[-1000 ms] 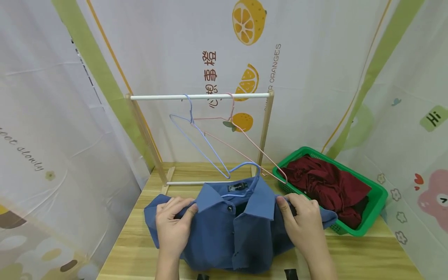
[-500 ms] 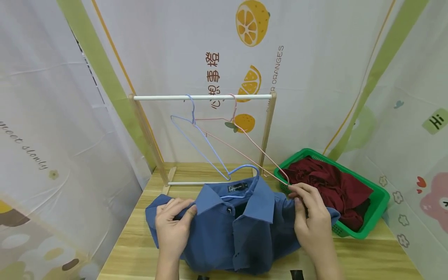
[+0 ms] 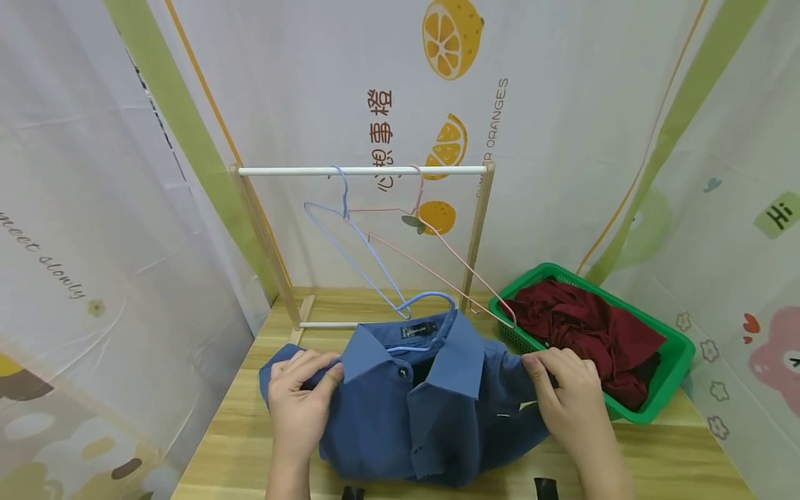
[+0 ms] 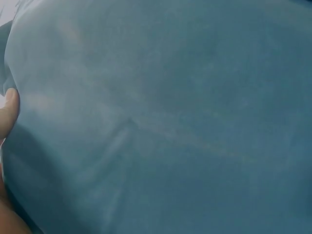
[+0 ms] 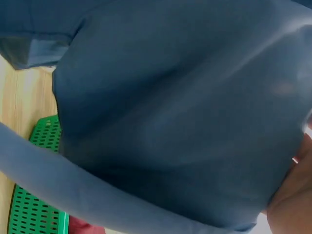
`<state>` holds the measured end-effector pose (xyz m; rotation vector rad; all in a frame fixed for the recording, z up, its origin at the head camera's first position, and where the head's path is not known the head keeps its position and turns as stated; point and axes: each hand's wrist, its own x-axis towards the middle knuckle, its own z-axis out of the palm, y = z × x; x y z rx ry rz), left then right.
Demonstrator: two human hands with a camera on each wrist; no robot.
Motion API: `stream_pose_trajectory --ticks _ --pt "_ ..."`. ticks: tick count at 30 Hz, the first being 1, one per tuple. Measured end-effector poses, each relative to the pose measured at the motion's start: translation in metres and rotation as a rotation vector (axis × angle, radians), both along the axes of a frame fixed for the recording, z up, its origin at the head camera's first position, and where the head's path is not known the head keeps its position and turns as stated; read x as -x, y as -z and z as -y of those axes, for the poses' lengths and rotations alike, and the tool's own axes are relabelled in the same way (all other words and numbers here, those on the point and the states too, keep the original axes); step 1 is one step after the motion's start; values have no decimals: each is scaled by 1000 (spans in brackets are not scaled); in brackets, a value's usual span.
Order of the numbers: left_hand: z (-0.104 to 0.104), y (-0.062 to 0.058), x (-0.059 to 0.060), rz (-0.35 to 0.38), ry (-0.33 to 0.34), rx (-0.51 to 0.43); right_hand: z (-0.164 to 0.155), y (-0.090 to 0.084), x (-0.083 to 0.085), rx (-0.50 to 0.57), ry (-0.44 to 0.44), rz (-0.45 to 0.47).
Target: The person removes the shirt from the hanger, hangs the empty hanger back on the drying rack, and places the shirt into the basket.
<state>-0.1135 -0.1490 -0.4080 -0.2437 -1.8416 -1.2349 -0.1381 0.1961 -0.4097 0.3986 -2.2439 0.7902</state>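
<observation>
A blue collared shirt (image 3: pixel 369 410) is held spread over the table, its collar toward the rack. The blue hook of a hanger (image 3: pixel 431 294) curves out of the neck opening, while the rest of that hanger is mostly hidden inside. My left hand (image 3: pixel 300 406) pinches the shoulder on the left, thumb on the front. On the other side my right hand (image 3: pixel 571 403) pinches the shoulder near the sleeve. Blue cloth fills most of the left wrist view, with a thumb (image 4: pixel 9 112) at its edge. Shirt fabric (image 5: pixel 185 107) covers much of the right wrist view too.
Behind the shirt stands a rack with a white rail (image 3: pixel 287 171) and wooden posts. A blue hanger (image 3: pixel 375 260) and a pink hanger (image 3: pixel 465 262) hang from it. A green basket (image 3: pixel 678 354) holding dark red clothing (image 3: pixel 581 333) sits on the right.
My right hand has slid outward along the shirt's shoulder, its fingers lifting midway and pinching again farther right. The shirt's collar has shifted slightly left, and my left hand keeps its hold.
</observation>
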Motion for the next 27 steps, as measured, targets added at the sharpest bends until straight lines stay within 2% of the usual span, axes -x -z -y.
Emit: stream_pose_trajectory --ticks 5,11,16,20,24,27 --pt "-2 0 1 18 -6 5 4 2 1 -21 -19 -12" --pt "-6 0 2 39 5 18 15 -4 0 -56 -56 -30" --pt "-6 1 3 66 19 36 19 -7 -2 -74 -173 -67" --pt "-4 3 2 46 37 56 17 -7 -3 -63 -245 -102" --pt "0 5 3 23 85 84 14 -8 -2 -20 -235 -165" --pt "5 7 2 24 89 83 9 -7 0 0 -196 -210"
